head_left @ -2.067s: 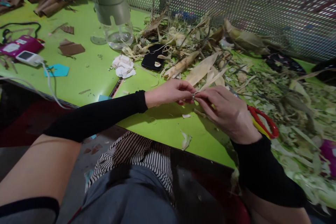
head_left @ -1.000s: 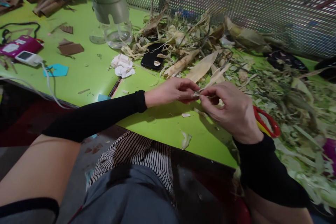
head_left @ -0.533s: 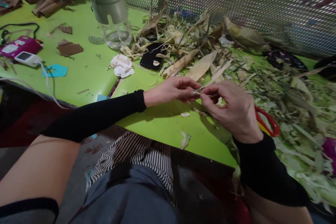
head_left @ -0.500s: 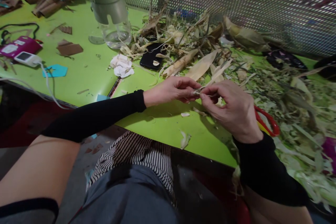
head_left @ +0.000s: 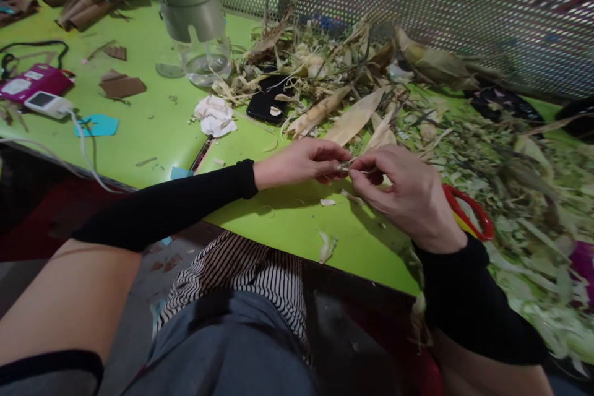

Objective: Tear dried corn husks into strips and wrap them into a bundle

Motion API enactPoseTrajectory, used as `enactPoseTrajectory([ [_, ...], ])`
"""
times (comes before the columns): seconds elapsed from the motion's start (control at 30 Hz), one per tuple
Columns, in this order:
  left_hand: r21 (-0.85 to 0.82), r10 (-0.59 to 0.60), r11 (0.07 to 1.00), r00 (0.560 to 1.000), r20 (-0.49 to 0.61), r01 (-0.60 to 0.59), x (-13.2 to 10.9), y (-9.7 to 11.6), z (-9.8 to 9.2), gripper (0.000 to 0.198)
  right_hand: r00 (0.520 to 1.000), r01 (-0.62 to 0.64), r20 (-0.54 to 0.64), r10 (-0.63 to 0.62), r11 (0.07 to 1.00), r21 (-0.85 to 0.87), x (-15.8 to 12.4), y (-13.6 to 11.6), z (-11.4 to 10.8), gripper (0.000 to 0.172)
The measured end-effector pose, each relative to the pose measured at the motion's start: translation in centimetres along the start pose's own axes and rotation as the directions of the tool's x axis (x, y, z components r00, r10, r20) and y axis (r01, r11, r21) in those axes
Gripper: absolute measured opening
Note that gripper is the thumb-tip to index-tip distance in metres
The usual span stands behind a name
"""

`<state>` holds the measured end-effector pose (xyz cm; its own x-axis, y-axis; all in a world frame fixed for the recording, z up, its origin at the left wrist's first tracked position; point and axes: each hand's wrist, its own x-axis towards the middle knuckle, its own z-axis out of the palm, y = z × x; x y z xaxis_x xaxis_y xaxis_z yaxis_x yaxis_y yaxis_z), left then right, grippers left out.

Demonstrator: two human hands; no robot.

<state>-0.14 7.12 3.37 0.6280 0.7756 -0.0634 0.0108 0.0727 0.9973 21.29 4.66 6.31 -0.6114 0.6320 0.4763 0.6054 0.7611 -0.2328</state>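
The small, pale, twisted piece of plant fibre (head_left: 343, 167) is located between the fingertips of the two hands, raised above the bright green, smooth-topped table (head_left: 288, 229). It sits at the tips of the left thumb and forefinger, and its right end meets the right fingertips. Its finer form is partly covered by the fingers and too small to make out.

Markings: the magenta, box-shaped device with a black cord (head_left: 34, 83) bears white panels; any lettering on them is too small to read. The white, rounded device with a dark screen (head_left: 46, 104) lies against its near side, a white cable (head_left: 82, 136) running from it; the display is not legible.

Fingers: the left hand (head_left: 304, 163) has thumb and forefinger closed on the fibre piece, the other fingers curled beneath. The right hand (head_left: 403, 195) has thumb and forefinger brought together at the tips in a pinch at the fibre's right end, with a gap behind the tips.

Surroundings: a broad, flat, straw-coloured dried husk leaf (head_left: 355, 120) lies just beyond the hands. A red-and-yellow looped plastic handle (head_left: 487, 228) shows beside the right wrist, next to loose, pale green shredded leaf scraps (head_left: 533, 253).
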Motion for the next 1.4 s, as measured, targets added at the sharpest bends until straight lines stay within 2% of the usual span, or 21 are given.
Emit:
enactPoseTrajectory([
  [0.17,0.082,0.028,0.996,0.999,0.031,-0.030,-0.23,0.36,0.18,0.017,0.999,-0.004,0.035,0.005,1.000,-0.022,-0.19,0.13,0.27,0.010],
  [0.33,0.065,0.043,0.997,0.998,0.042,-0.046,-0.28,0.34,0.20,0.017,0.998,-0.046,0.050,0.048,0.999,-0.027,-0.24,-0.05,0.67,0.012],
  [0.47,0.067,0.057,0.996,0.996,0.073,-0.062,-0.32,0.33,0.23,0.005,0.998,-0.033,0.051,0.033,0.999,-0.010,-0.19,-0.21,0.77,0.015],
  [0.6,0.077,0.055,0.995,0.995,0.086,-0.062,-0.35,0.16,0.32,0.007,0.998,-0.044,0.055,0.044,0.999,-0.003,-0.20,-0.31,0.82,0.015],
  [0.77,0.046,0.030,0.998,0.996,0.088,-0.034,-0.33,-0.25,0.46,0.013,0.999,-0.039,-0.040,0.036,0.997,-0.072,-0.37,-0.08,0.79,0.014],
  [0.9,0.032,0.014,0.999,0.996,0.090,-0.017,-0.33,-0.40,0.58,0.013,0.997,-0.060,-0.059,0.054,0.993,-0.104,-0.49,0.09,0.77,0.014],
  [1.17,0.005,-0.023,1.000,0.999,0.030,0.023,-0.25,-0.14,0.74,0.014,0.987,-0.104,-0.129,0.092,0.990,-0.093,-0.30,-0.16,0.59,0.012],
  [1.3,-0.007,0.000,1.000,0.999,0.036,0.000,-0.20,-0.22,0.57,0.019,0.989,-0.101,-0.115,0.093,0.993,-0.061,-0.26,-0.11,0.76,0.009],
  [1.4,-0.058,-0.008,0.998,1.000,0.013,0.009,-0.04,-0.45,0.43,0.019,0.977,-0.125,-0.184,0.112,0.990,-0.060,-0.31,-0.01,0.77,0.009],
])
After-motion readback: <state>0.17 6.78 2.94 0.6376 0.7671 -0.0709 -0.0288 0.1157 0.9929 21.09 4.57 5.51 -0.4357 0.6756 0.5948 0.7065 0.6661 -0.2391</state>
